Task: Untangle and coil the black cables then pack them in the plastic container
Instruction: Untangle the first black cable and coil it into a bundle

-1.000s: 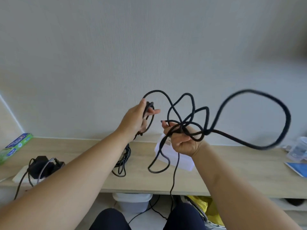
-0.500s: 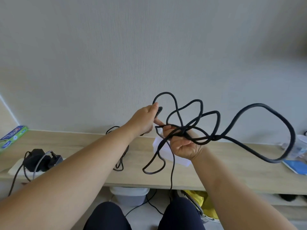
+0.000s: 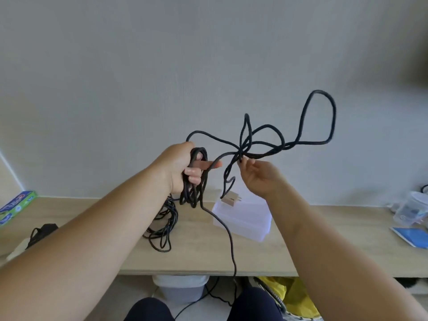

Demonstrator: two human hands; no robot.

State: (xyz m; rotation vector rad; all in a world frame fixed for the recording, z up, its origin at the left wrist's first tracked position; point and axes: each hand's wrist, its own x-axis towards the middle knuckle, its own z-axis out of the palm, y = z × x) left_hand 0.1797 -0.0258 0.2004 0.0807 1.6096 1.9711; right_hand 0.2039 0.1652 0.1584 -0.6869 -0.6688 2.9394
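Note:
A thick black cable (image 3: pixel 266 142) hangs in the air in tangled loops in front of the wall. My left hand (image 3: pixel 183 167) grips several gathered loops of it, which hang down to the table. My right hand (image 3: pixel 259 177) pinches the knot where the loose loops cross, fingers up. A plug end (image 3: pixel 231 200) dangles just above the clear plastic container (image 3: pixel 243 218) on the wooden table (image 3: pixel 324 239). One strand drops over the table's front edge. A second, thinner black cable (image 3: pixel 164 228) lies bunched on the table below my left hand.
A green and blue box (image 3: pixel 16 205) lies at the far left, with a black adapter and cord (image 3: pixel 41 230) near it. A clear jar (image 3: pixel 412 209) and a blue booklet (image 3: pixel 412 235) sit at the right. Beneath the table stand a white bin (image 3: pixel 180 288) and a yellow bag (image 3: pixel 289 295).
My left hand has moved left and now holds a bundle of loops. My right hand has opened from a full grip to a fingertip pinch. The big loop has swung upward.

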